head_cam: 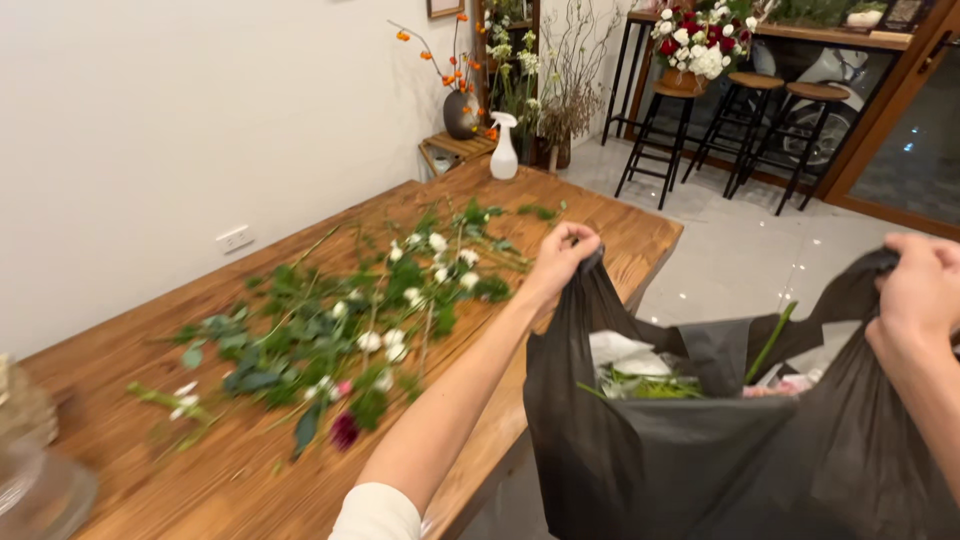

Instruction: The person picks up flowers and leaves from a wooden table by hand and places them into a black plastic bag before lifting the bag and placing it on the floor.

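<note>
My left hand (562,252) grips the left edge of a black plastic bag (640,450) and holds it up beside the wooden table (600,215). My right hand (922,290) grips the bag's right edge, so the mouth is stretched wide between both hands. Inside the bag lie green stems (650,385), white paper scraps (620,352) and bits of pink. On the table to the left, cut flowers (350,320) with white blooms, green leaves and one dark red bloom are spread out.
A white spray bottle (504,148) stands at the table's far end. Glass containers (30,470) sit at the near left corner. Beyond are bar stools (665,130), a counter with a red and white bouquet (700,40), vases with branches (460,105), and a tiled floor (740,250).
</note>
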